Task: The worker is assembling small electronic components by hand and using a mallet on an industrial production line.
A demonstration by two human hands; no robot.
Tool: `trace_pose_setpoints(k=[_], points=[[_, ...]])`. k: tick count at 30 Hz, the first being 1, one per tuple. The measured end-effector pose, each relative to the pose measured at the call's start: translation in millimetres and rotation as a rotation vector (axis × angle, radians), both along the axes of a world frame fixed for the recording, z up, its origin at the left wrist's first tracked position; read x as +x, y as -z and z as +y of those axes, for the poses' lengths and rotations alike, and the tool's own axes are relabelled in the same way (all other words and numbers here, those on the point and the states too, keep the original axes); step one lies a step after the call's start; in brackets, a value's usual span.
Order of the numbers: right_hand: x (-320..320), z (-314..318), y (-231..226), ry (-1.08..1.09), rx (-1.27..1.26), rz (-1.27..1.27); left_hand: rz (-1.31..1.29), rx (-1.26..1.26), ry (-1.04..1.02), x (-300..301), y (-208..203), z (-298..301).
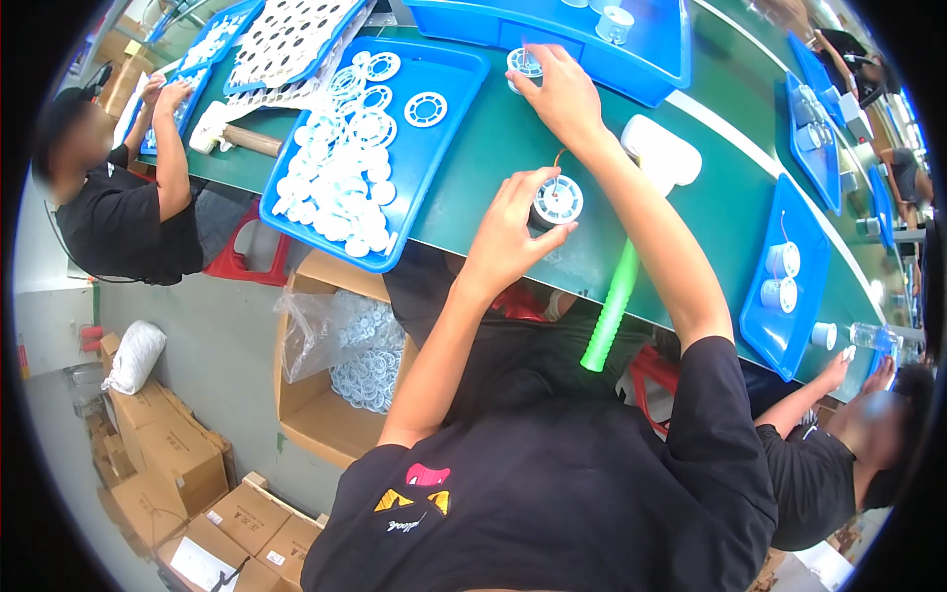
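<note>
My left hand (505, 229) curls its thumb and fingers around a round part (559, 200) with a white spoked face and a dark side. This part sits on the green tabletop, and a thin reddish-brown wire rises from its middle. Farther away, my right hand (567, 99) grips a similar white spool-like part (526, 63) beside the blue bin; its fingers partly cover it. A mallet with a white head (663, 155) and a bright green ribbed handle (614, 306) lies by my right forearm, the handle reaching past the table's near edge.
Left of my hands, a blue tray (434, 168) holds white rings and small discs. A blue bin (631, 64) stands at the back. Another hammer's wooden handle (254, 139) lies at left. Right, a blue tray (789, 340) carries white spools. People work on both sides.
</note>
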State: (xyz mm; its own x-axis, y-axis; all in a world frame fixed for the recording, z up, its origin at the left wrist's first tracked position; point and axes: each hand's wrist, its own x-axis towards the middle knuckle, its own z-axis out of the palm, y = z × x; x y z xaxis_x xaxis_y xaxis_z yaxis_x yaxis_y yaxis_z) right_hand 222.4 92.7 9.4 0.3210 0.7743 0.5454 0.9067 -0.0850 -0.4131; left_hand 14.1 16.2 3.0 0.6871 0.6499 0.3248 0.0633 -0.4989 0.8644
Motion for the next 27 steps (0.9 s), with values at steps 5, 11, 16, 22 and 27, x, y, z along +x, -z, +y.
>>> trace_pose_setpoints(k=[5,11,16,22,27], points=[[0,-4,5,-0.089,0.088,0.038,-0.012,-0.001,0.004,1,2,0],[-8,-6,8,-0.031,0.103,0.084,-0.014,0.015,0.009,0,5,1],[-4,-1,10,-0.096,0.240,-0.084,-0.011,0.030,0.003,0,5,0],[3,-3,10,-0.213,0.207,-0.096,-0.021,0.040,0.001,0,4,0],[8,-11,10,-0.284,0.176,-0.072,-0.017,0.035,-0.002,-1,3,0]])
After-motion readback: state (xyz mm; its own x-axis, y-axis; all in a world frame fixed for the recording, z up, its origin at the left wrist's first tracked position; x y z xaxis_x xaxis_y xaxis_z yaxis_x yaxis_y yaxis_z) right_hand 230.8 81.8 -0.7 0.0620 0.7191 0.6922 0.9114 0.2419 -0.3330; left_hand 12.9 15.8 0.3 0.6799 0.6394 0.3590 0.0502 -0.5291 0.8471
